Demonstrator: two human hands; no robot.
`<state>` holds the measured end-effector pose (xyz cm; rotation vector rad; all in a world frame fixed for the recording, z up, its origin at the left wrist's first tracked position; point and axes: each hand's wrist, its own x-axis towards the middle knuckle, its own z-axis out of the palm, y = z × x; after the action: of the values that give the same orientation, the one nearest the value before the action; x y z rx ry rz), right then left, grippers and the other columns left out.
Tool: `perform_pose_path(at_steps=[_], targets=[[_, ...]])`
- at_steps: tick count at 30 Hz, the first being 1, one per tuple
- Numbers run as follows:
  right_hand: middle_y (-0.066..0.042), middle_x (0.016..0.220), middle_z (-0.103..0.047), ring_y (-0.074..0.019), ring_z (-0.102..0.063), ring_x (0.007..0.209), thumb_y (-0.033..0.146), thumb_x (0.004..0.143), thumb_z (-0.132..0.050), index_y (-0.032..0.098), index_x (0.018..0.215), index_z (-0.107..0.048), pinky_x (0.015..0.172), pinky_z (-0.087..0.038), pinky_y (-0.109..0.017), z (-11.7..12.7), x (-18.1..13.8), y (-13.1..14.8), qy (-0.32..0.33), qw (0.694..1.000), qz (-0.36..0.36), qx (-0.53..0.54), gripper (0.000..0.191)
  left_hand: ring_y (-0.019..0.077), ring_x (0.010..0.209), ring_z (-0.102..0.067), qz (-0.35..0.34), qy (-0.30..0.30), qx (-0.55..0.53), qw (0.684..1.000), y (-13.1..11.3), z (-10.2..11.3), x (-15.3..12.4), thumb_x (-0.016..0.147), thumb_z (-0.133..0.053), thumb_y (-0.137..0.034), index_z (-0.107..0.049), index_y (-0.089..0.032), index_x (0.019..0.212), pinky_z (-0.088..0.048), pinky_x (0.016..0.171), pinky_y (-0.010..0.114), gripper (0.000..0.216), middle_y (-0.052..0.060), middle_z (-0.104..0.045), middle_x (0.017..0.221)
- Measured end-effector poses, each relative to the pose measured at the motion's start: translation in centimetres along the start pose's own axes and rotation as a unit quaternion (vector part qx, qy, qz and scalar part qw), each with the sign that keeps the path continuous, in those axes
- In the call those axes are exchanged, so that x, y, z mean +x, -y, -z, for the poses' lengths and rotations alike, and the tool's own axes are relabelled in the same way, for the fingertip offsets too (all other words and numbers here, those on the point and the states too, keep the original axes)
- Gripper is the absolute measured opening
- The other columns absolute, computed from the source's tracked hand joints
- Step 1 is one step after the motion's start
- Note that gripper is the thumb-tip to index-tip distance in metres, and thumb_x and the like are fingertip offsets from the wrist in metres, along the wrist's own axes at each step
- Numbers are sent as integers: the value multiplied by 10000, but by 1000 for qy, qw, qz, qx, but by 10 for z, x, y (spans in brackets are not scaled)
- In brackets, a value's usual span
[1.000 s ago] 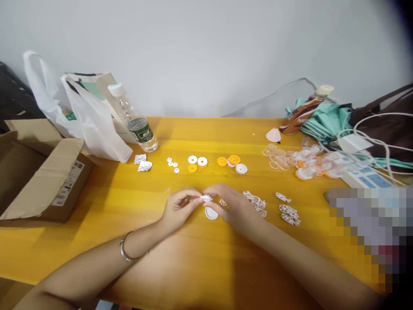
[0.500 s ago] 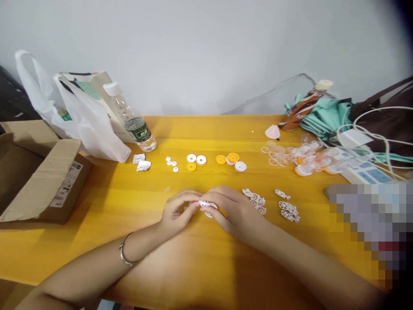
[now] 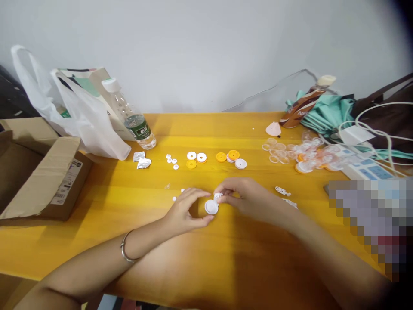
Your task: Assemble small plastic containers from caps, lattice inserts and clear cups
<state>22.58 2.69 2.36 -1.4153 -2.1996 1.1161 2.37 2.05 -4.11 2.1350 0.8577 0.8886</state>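
A small white openwork plastic piece (image 3: 217, 196) is pinched between the thumb and fingers of my right hand (image 3: 238, 193). Just below and left of it lies a white round disc (image 3: 211, 207) with a raised rim. My left hand (image 3: 189, 211) is open in a C shape at the disc, thumb near its lower edge and fingers near its upper edge. Whether those fingertips touch the rim I cannot tell. Left of that hand are small white caps (image 3: 174, 199). Beyond my right wrist, white openwork pieces (image 3: 282, 191) are partly hidden by the arm.
Orange and white discs (image 3: 221, 157) and small white caps (image 3: 169, 160) lie farther back. A water bottle (image 3: 140, 129), foil pieces (image 3: 143, 163) and a cardboard box (image 3: 69, 193) stand or lie left. Clear plastic rings (image 3: 277, 150), a brown bottle (image 3: 300, 107) and a power strip (image 3: 368, 168) are right.
My hands have moved apart. The left has let go of the white openwork piece and opened around the disc; the right keeps the piece and has shifted slightly right.
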Motion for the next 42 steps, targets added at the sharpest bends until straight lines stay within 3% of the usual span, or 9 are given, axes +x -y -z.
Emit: perform_pose_path(at_steps=[4, 12, 19, 27, 42], targets=[[-31, 734, -676, -158, -596, 676, 187, 756, -539, 178, 748, -666, 616, -413, -254, -5, 4, -4, 14, 999, -38, -9, 127, 183, 907, -583, -2, 48, 32, 998, 3, -4, -1, 730, -645, -315, -535, -188, 1087, -436, 815, 309, 395, 80, -640, 1025], [-29, 744, -689, -155, -612, 681, 185, 741, -545, 179, 743, -668, 606, -415, -240, -16, 8, -3, 16, 998, -57, 1, 123, 175, 946, -588, 33, 50, 25, 998, 11, -6, -5, 748, -635, -315, -491, -196, 1102, -446, 825, 288, 401, 69, -626, 1043], [-20, 751, -669, -140, -592, 674, 163, 767, -531, 186, 745, -663, 603, -394, -227, -20, 7, -2, 14, 998, -16, -51, 136, 177, 967, -585, 43, 50, 8, 998, 11, -7, -5, 766, -618, -325, -448, -193, 1129, -451, 832, 289, 421, 75, -611, 1053], [-30, 722, -596, -118, -535, 616, 17, 760, -464, 149, 733, -596, 564, -334, -218, -28, 3, 3, 34, 983, 25, -177, 189, 171, 926, -595, 39, 36, 38, 998, 10, -8, -5, 773, -607, -335, -451, -191, 1112, -452, 807, 288, 400, 67, -619, 1024], [-19, 702, -558, -117, -486, 613, -23, 720, -446, 156, 695, -547, 572, -326, -234, -29, 3, 6, 25, 985, 26, -172, 206, 185, 937, -588, 23, 48, 42, 998, 9, -8, -4, 743, -639, -319, -471, -196, 1122, -445, 827, 307, 432, 63, -627, 1037]])
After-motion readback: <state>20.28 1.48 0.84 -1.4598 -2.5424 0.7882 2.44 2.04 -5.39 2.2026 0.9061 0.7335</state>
